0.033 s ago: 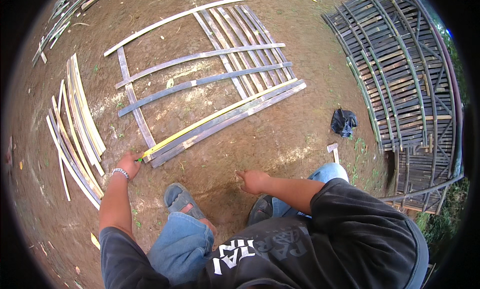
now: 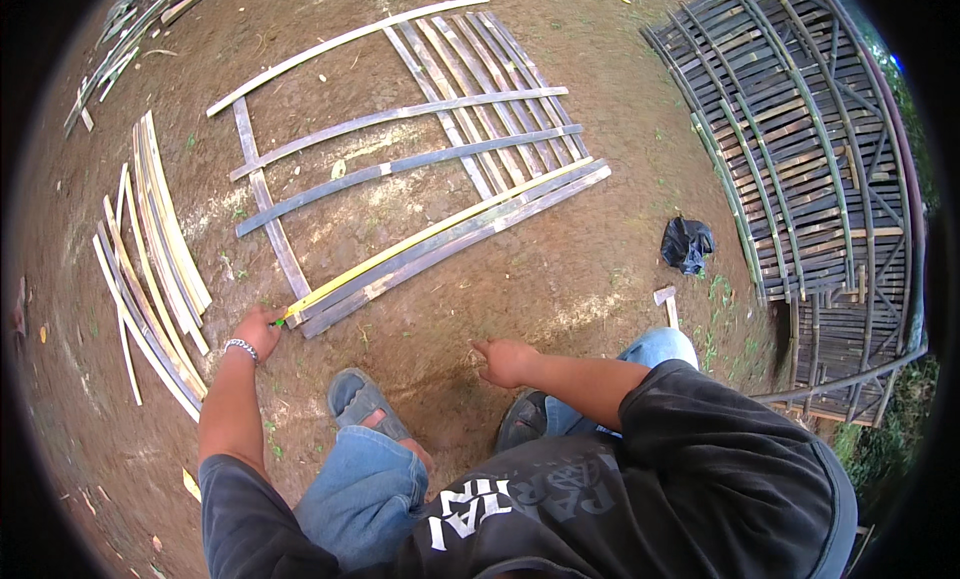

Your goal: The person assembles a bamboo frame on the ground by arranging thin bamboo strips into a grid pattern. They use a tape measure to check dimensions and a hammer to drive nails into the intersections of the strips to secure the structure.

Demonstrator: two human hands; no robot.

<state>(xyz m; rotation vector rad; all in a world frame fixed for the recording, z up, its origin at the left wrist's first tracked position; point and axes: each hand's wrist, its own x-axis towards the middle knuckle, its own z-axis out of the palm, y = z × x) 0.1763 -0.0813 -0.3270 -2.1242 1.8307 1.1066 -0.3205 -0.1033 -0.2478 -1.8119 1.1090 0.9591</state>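
Observation:
My left hand (image 2: pixel 258 333) is closed at the near-left end of a slatted frame. It grips the end of a yellow tape measure (image 2: pixel 345 278), where a bit of green shows by the fingers. The tape runs up and right along a grey bamboo slat (image 2: pixel 440 241), beside another weathered slat (image 2: pixel 470 241). Over bare soil, my right hand (image 2: pixel 507 364) hangs with its index finger stretched out and nothing visible in it. Beyond the tape, two long cross slats (image 2: pixel 410 162) lie over several parallel slats (image 2: pixel 475 109) at the frame's right end.
Loose bamboo strips (image 2: pixel 165 214) lie at the left, with another pile (image 2: pixel 120 59) at the far left. A hammer-like tool (image 2: pixel 668 304) and a black plastic bag (image 2: pixel 687 245) are on the ground at right. A large bamboo slatted structure (image 2: pixel 790 159) stands beyond them.

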